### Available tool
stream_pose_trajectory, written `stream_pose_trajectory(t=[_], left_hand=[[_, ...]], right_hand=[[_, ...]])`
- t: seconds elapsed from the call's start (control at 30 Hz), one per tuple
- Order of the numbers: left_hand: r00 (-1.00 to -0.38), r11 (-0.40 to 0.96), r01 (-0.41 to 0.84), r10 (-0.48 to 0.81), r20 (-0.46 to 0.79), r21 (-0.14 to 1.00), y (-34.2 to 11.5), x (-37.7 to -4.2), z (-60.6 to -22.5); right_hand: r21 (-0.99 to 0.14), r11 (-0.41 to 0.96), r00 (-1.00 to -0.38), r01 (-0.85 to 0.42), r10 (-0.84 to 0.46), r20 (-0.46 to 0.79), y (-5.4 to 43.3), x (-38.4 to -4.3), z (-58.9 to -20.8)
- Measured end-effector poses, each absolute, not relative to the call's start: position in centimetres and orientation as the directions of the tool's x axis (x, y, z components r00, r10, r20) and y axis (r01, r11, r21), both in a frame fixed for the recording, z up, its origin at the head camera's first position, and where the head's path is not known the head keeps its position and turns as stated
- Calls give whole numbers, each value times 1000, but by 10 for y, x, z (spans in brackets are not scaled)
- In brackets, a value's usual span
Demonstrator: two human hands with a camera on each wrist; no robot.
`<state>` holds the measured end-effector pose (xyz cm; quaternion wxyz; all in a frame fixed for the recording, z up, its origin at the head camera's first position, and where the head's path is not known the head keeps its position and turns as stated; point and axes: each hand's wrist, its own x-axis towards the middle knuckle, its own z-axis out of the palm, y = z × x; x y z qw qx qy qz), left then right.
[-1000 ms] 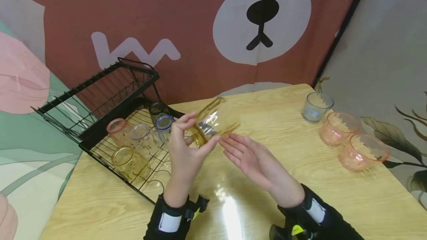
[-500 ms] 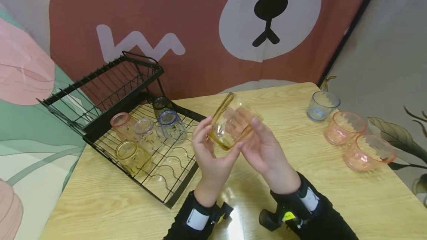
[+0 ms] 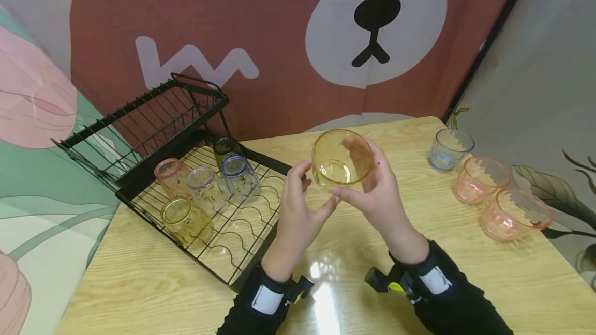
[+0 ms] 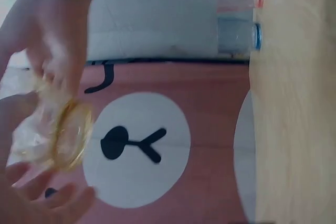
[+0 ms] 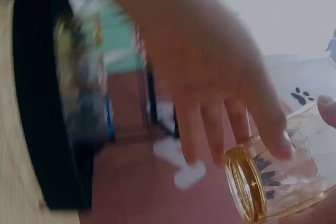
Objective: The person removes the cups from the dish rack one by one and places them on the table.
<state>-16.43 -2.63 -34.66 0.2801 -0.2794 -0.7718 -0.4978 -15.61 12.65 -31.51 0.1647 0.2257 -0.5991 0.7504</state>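
Observation:
A yellow glass tumbler (image 3: 342,159) is held up over the table, its mouth tipped toward the head camera. My right hand (image 3: 384,203) grips it from the right, with the thumb along the near side and the fingers seen through the glass behind. On the other side, my left hand (image 3: 300,216) has spread fingers, with the thumb tip right at the bottom of the glass. The right wrist view shows the glass's thick amber ring (image 5: 244,184) beside the extended left fingers. In the left wrist view the left fingers (image 4: 68,198) lie apart just under the glass.
At left, a black two-tier wire rack (image 3: 237,273) bears several upturned glasses, including a yellow glass (image 3: 183,221) and a blue-rimmed glass (image 3: 241,177). A blue glass (image 3: 449,151) and two pink glasses, one a near pink glass (image 3: 512,218), stand upright at the table's right edge.
The tumbler passed from the left hand's grip into the right hand's and turned so its mouth faces the head camera. The left fingers have loosened. Both hands moved right at first.

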Motion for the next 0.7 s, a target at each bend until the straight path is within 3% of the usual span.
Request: stream_pose_trajectory(t=[0.17,0.27,0.4,0.53,0.7], left_hand=[[-814,606,568,317,486,557,-44,-179,-333],[-881,720,466,324,344,515,-58,-193,-325],[-930,876,352,289,226,329,-84,-217,-321],[-977,964,210,200,77,165,-114,-241,-320],[-986,986,112,126,-110,124,-143,-260,-322]], right_hand=[[-831,-35,-832,-555,46,553,139,-165,-324],[-873,70,-865,-482,124,487,150,-175,-336],[-924,192,-896,-331,243,372,171,-195,-362],[-967,187,-894,-174,382,235,197,-215,-390],[-994,105,-830,9,556,51,229,-234,-414]])
